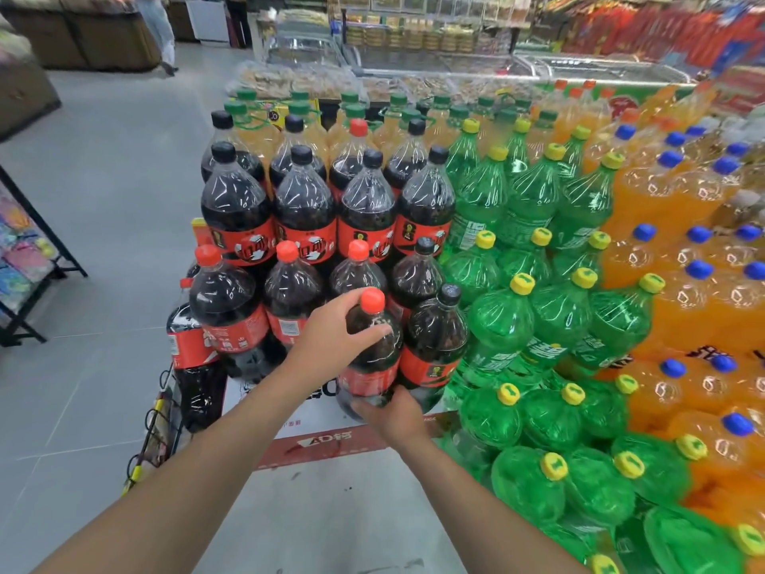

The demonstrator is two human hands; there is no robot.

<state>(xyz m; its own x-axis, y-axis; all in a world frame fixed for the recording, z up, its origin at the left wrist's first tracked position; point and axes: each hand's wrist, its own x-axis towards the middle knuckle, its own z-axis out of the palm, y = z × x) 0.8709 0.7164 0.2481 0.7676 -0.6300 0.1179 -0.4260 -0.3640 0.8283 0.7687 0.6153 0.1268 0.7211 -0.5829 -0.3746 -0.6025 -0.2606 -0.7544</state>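
Observation:
A big cola bottle (374, 358) with a red cap and red label stands at the front of a stepped display of dark cola bottles (304, 209). My left hand (331, 335) grips its shoulder just under the cap, thumb across the front. My right hand (393, 416) holds the bottle low down at its base, fingers wrapped under it. The bottle sits over a white and red carton (314, 441) that forms the lowest step.
Green soda bottles (534, 325) with yellow caps fill the middle of the display, orange soda bottles (695, 283) with blue caps the right. A black rack (37, 258) stands at the left. Grey floor (116, 180) lies between. Chest freezers (538, 66) run behind.

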